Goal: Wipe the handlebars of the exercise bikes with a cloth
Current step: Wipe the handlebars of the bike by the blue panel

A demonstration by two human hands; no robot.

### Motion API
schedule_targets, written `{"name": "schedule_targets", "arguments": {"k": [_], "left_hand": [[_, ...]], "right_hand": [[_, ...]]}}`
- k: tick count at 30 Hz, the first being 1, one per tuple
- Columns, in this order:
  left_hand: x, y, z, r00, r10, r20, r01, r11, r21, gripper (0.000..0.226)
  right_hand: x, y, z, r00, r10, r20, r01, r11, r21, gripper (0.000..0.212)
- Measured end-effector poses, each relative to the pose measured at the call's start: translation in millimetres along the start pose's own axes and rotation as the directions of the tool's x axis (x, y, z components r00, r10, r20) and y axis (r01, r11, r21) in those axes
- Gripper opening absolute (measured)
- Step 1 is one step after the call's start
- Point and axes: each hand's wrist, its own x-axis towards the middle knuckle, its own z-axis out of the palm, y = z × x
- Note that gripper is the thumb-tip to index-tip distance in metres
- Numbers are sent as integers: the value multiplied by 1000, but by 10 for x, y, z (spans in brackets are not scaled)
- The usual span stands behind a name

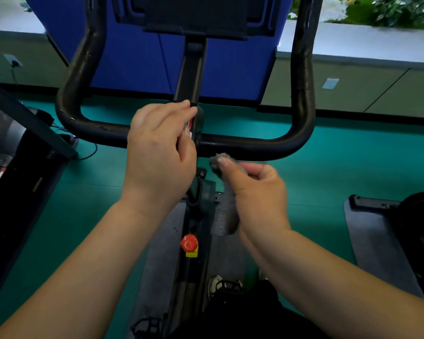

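Note:
The black U-shaped handlebar [255,145] of an exercise bike fills the middle of the view. My left hand [159,152] lies over the bar's centre where it meets the stem [190,77], fingers curled around the clamp. My right hand [257,194] hovers just below the bar's right half, pinching a grey cloth [224,216] that hangs down from thumb and fingers. The cloth's top edge is close under the bar; contact cannot be told.
A red knob [189,242] sits on the bike frame below. A treadmill [12,152] stands at the left, another machine [406,226] at the right. Beyond are a blue panel [230,77], a green floor [353,162] and my shoe [216,285].

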Motion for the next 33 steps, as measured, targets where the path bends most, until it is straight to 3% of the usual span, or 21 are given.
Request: {"name": "schedule_targets", "arguments": {"k": [4,10,13,16,23,29,33], "left_hand": [[-9,68,-26,999,-28,16,28,999,20,33],[32,346,53,999,20,50,-20,1000,8,27],[55,349,83,993,38,112,-41,999,20,25],[55,314,90,990,50,129,-54,998,30,24],[54,445,116,995,8,104,-14,998,55,22],[55,465,159,996,-13,90,4,995,100,22],[46,483,194,996,-30,79,21,993,113,23]], "right_hand": [[113,-68,-371,991,-83,-109,82,996,-20,25],[165,-22,-383,996,-55,-67,56,998,17,24],[300,-112,-568,984,-106,-144,108,994,6,20],[526,-252,-733,965,-140,-223,166,980,106,17],[397,-93,-691,991,-104,-81,109,992,59,19],[793,-446,-806,961,-233,-149,249,963,100,20],[581,-287,-858,967,-247,-67,240,966,-96,20]]}}
